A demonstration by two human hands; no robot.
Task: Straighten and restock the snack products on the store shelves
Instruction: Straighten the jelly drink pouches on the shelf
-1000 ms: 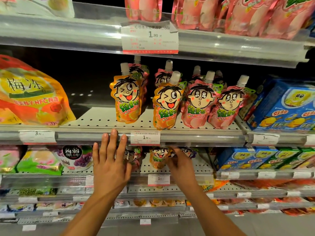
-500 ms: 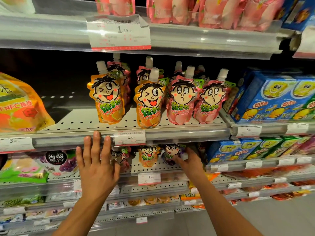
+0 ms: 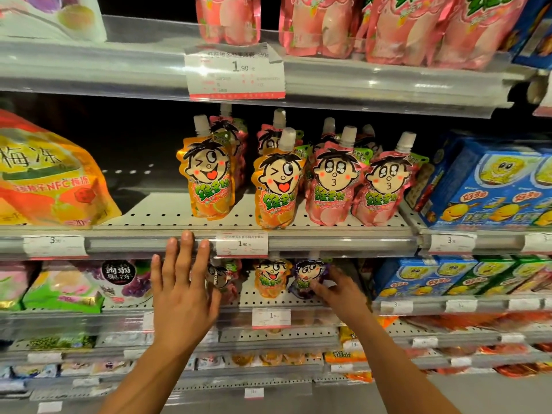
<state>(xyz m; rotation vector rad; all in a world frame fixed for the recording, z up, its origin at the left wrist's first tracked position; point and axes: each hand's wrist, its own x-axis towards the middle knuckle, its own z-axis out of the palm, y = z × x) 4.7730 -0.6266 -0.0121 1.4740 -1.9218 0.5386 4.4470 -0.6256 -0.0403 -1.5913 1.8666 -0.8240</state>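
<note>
The left hand [image 3: 182,291] is spread flat at the shelf edge [image 3: 143,245]; the right hand [image 3: 337,289] pinches a purple pouch [image 3: 306,276] on the lower shelf. Above, orange and pink pouches [image 3: 331,186] stand unevenly, so plenty looks left

On the middle shelf [image 3: 167,215], open room is lying at nine o'clock of the orange pouch [image 3: 209,180], running across to the big orange bag [image 3: 53,177]. At three o'clock, pink pouches [image 3: 331,186] and a blue box [image 3: 490,183] are crowding the way.
</note>
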